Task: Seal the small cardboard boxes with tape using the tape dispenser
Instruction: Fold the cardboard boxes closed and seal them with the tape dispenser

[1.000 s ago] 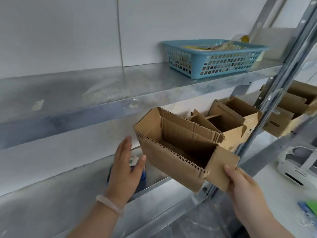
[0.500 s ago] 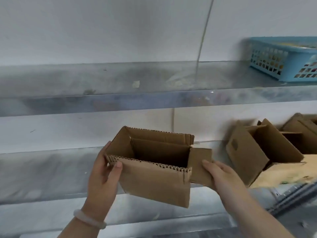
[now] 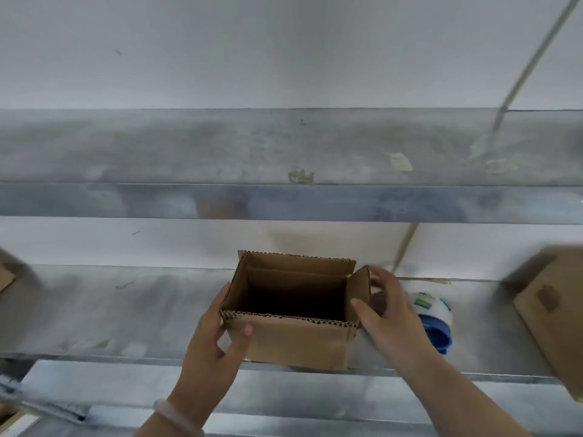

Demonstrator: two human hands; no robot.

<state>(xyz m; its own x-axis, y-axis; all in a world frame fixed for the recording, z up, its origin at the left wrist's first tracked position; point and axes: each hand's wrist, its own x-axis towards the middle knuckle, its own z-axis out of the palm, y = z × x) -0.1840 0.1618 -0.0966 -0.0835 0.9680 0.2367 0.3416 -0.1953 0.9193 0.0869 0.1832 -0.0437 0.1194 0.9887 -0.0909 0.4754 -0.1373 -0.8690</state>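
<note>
A small brown cardboard box (image 3: 296, 340) stands upright with its top open at the front edge of a metal shelf (image 3: 110, 310). My left hand (image 3: 214, 351) grips its left side, thumb on the front wall. My right hand (image 3: 385, 313) holds the raised right flap, with the thumb on the flap's inner face. Behind my right hand lies a blue and white tape dispenser (image 3: 437, 320) on the same shelf, partly hidden by the hand.
An upper metal shelf (image 3: 284, 159) runs across above with scraps of old tape on it. Another brown box (image 3: 555, 313) sits at the right edge, blurred. A piece of cardboard (image 3: 4, 275) shows at the far left. White wall behind.
The view has swung left, so the blue basket and the row of boxes have left the frame. The box has been carried left and down to the shelf, and the tape dispenser has come into view.
</note>
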